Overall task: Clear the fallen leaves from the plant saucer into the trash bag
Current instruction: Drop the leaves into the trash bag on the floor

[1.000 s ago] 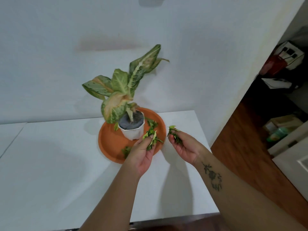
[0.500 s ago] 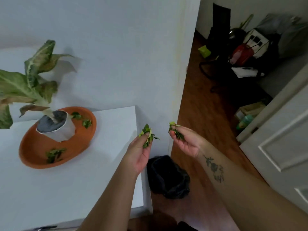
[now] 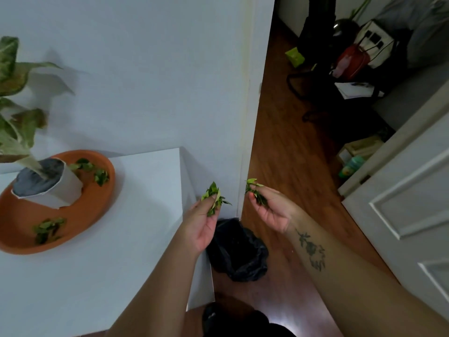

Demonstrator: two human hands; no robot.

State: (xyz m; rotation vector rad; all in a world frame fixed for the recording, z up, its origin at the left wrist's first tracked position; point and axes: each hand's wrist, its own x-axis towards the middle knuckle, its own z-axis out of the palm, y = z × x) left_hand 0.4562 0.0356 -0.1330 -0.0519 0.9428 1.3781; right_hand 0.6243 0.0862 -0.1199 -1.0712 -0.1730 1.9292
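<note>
My left hand point(image 3: 201, 227) is palm up and pinches a small bunch of leaves point(image 3: 215, 199) between thumb and fingertips, above the left side of the trash bag point(image 3: 240, 254). My right hand point(image 3: 272, 212) pinches a second bunch point(image 3: 255, 193) the same way, above the bag's right side. Neither bunch touches the bag, which lies crumpled and black on the floor.

The saucer point(image 3: 80, 215) sits well to the left of the bag, up on the surface point(image 3: 121, 263), with the pot point(image 3: 60, 190) standing in it. More loose leaves lie in it. One cluster point(image 3: 97, 172) is on the side nearer the bag and another point(image 3: 47, 228) is on the side farther from it.

I judge these leaves to be nearly weightless, thin and limp, and some are curled. They will likely flutter sideways if I let go from this height, and a few may cling to my fingers. I would lower both hands close to the bag before spreading my fingers. For what lies in the saucer, gathering a cluster into a pinch should work better than picking single leaves.

I can read no writing anywhere. A green bottle point(image 3: 352, 166) on the floor, well to the right of the bag, has a label too blurred to make out.
</note>
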